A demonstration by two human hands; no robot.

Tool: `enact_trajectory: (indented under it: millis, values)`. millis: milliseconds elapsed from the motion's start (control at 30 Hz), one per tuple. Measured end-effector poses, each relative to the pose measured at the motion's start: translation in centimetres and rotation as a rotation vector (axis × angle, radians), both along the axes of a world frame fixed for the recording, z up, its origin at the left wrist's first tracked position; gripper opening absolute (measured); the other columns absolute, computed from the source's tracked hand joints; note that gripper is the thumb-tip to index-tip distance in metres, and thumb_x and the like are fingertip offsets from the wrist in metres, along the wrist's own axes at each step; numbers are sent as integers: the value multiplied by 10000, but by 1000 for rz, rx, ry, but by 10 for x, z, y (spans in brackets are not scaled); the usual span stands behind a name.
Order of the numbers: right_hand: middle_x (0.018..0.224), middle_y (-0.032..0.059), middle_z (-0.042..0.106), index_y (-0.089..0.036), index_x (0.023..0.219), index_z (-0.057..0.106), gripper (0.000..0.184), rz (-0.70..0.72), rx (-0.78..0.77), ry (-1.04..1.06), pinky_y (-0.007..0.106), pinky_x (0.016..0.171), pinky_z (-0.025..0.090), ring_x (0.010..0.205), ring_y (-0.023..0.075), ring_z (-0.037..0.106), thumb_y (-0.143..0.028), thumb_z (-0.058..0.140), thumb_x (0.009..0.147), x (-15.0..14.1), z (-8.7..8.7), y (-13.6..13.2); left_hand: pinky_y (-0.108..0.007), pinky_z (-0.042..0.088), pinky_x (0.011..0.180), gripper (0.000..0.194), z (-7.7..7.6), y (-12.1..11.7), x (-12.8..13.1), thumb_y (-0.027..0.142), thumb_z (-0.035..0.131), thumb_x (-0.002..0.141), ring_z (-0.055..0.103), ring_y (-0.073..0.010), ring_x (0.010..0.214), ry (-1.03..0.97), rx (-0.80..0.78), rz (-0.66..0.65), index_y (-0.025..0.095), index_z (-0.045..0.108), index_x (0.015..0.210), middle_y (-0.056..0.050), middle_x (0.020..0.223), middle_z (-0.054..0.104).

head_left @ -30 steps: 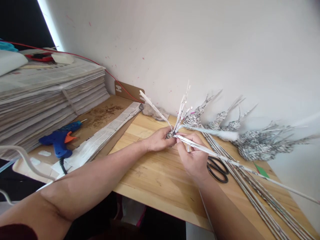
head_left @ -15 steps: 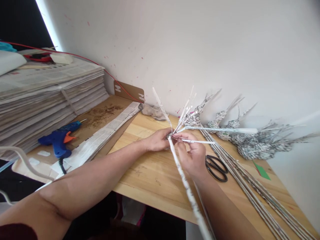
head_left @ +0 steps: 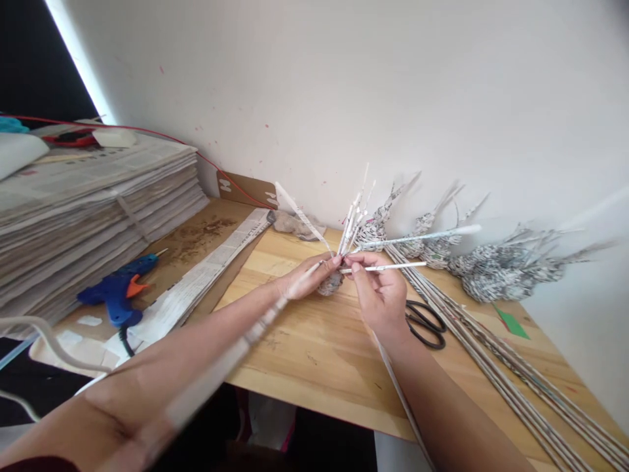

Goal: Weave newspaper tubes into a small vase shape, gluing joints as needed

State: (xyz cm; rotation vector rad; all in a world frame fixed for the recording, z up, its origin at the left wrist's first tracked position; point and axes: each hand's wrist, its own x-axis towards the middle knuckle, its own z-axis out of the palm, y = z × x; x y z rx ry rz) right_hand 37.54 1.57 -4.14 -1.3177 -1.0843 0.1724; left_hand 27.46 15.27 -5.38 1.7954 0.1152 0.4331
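Between my hands is a small woven piece of rolled newspaper [head_left: 330, 284], its paper tubes fanning out at the top. My left hand [head_left: 310, 275] is closed around its left side, the thumb at the base of the tubes. My right hand [head_left: 381, 288] pinches at the same spot from the right, where a white paper tube [head_left: 403, 266] sticks out past the fingers. A long paper tube [head_left: 236, 351], blurred, slants over my left forearm toward the camera. The fingertips partly hide where the tubes cross.
Several woven newspaper pieces [head_left: 501, 272] stand along the wall. Long paper tubes [head_left: 472, 334] and black-handled scissors [head_left: 425, 324] lie at right. To the left are a blue glue gun [head_left: 115, 288], newspaper strips [head_left: 216, 262] and a tall newspaper stack [head_left: 98, 210]. A grey cloth [head_left: 297, 225] rests behind.
The long paper tube has swung from between my hands to the left, across my left forearm. More of the woven piece shows under my fingers. The view has shifted slightly.
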Motion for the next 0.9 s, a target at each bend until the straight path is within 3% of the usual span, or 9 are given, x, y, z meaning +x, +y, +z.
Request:
enact_trajectory:
  millis: [167,367,567,700,900]
  values:
    - [894,37,712,-224,978,681,132,-37,51,44,321,717,563,760,173,674,-321,665,890,6,5,1,-320,490,867,532,-10,2,5,638,410,910,597,-193,905,32,-207,34,162,645,947,-88,956,670]
    - [780,11,692,-219,931,659,168,17,11,125,295,618,536,650,145,633,-379,672,881,10,12,0,-299,475,702,493,-18,5,7,591,434,874,566,-168,722,61,-360,-42,146,646,858,-81,815,641]
    - [796,21,695,-203,855,663,61,71,-130,64,315,687,536,728,171,650,-253,667,820,12,15,-2,-307,469,657,458,-23,6,8,527,439,878,572,-175,682,47,-434,-60,133,670,907,-90,787,662]
    - [772,9,684,-206,867,669,117,19,-258,71,307,656,529,684,167,639,-191,651,752,15,10,0,-307,475,674,432,-26,7,7,489,452,881,588,-184,712,50,-404,-65,128,679,949,-92,798,674]
    - [670,-9,641,-202,780,637,117,61,-248,142,281,582,494,616,153,610,-279,717,742,16,6,4,-277,452,657,451,-26,7,5,495,438,904,571,-167,713,93,-298,-58,119,687,897,-87,830,677]
